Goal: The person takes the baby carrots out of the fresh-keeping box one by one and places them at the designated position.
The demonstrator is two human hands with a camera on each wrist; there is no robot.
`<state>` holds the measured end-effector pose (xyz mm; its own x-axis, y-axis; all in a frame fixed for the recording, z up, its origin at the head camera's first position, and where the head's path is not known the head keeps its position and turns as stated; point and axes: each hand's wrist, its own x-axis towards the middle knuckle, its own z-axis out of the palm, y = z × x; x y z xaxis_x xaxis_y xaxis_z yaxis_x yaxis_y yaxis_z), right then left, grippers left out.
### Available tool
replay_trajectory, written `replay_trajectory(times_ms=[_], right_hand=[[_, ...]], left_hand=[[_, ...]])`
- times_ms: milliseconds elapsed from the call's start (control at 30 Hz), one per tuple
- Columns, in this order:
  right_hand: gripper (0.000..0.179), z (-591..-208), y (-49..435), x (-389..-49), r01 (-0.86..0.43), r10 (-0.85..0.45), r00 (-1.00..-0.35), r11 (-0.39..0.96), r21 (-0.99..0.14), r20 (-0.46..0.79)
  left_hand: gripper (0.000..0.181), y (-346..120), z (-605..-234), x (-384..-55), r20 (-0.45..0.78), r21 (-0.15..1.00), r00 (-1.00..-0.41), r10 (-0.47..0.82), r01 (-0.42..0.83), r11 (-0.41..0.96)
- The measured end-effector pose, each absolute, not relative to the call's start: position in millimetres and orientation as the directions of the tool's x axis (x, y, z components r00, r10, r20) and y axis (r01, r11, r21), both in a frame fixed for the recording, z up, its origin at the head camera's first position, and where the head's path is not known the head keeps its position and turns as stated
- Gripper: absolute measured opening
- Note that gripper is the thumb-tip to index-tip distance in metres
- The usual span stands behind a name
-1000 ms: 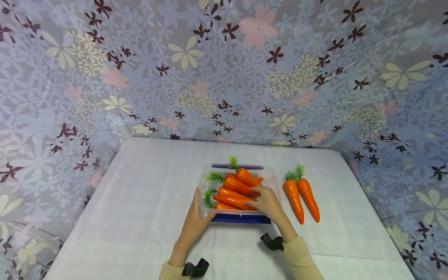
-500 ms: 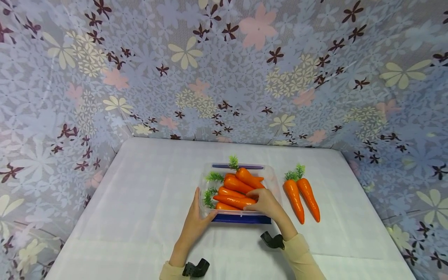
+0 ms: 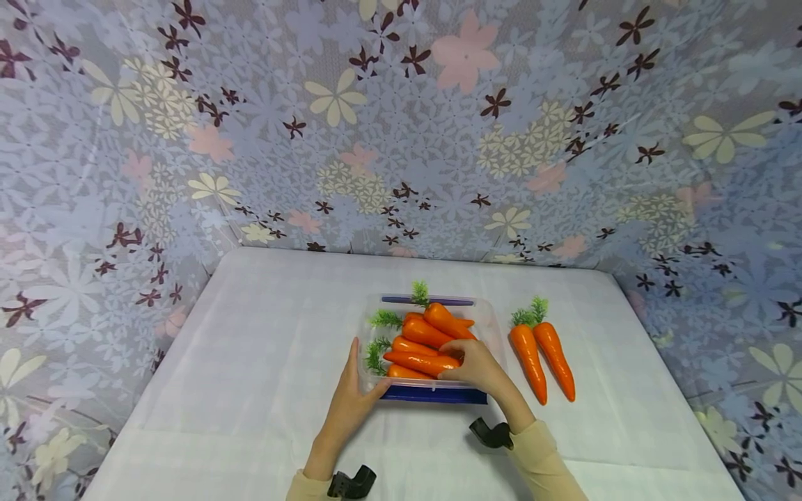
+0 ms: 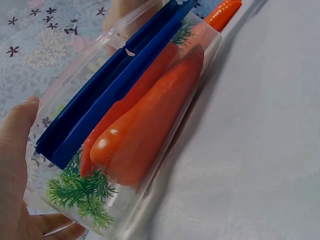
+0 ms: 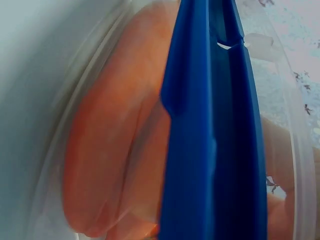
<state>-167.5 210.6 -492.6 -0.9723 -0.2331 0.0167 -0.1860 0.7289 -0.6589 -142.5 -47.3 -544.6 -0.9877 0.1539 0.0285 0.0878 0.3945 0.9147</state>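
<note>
A clear plastic box (image 3: 495,327) with blue latch flaps stands mid-table, filled with several orange carrots (image 3: 426,332) with green feathery tops, glossy like toys. My left hand (image 3: 351,400) grips the box's front left corner, thumb at the front rim and fingers along the left wall. Inside the front right part, my right hand (image 3: 479,365) pinches the thick right end of a carrot (image 3: 416,361) lying on top, its thin tip pointing left. The left wrist view shows the blue latch (image 4: 110,90) and carrots through the wall. In the right wrist view the latch (image 5: 210,130) hides part of the carrots.
Two more carrots (image 3: 529,362) lie side by side on the white tablecloth (image 3: 250,362), right of the box. Flower-patterned fabric (image 3: 401,139) encloses the table at the back and sides. Black wrist mounts (image 3: 491,433) sit by both sleeves.
The fingers of my right hand have drawn in around the carrot's end, slightly lower and nearer the front rim. My left hand keeps its place on the box.
</note>
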Motion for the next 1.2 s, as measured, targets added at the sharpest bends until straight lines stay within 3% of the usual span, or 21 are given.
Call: replay_trajectory(times_ms=[200, 467, 967, 1200], right_hand=[[0.037, -492, 207, -164, -0.222, -0.174, -0.975, 0.726, -0.651, 0.138], [0.036, -485, 205, -160, -0.217, -0.096, -0.974, 0.679, -0.701, 0.207], [0.04, -447, 214, -154, -0.163, 0.015, -0.975, 0.623, -0.765, 0.22], [0.041, -432, 226, -156, -0.187, 0.079, -0.948, 0.647, -0.739, 0.309]], left_hand=[[0.098, -47, -544, -142, 0.033, 0.917, -0.988, 0.15, 0.089, 0.388], [0.098, -47, -545, -142, 0.023, 0.917, -0.988, 0.151, 0.081, 0.391], [0.097, -45, -545, -141, 0.022, 0.912, -0.989, 0.143, 0.078, 0.402], [0.097, -45, -544, -141, 0.027, 0.91, -0.989, 0.144, 0.084, 0.406]])
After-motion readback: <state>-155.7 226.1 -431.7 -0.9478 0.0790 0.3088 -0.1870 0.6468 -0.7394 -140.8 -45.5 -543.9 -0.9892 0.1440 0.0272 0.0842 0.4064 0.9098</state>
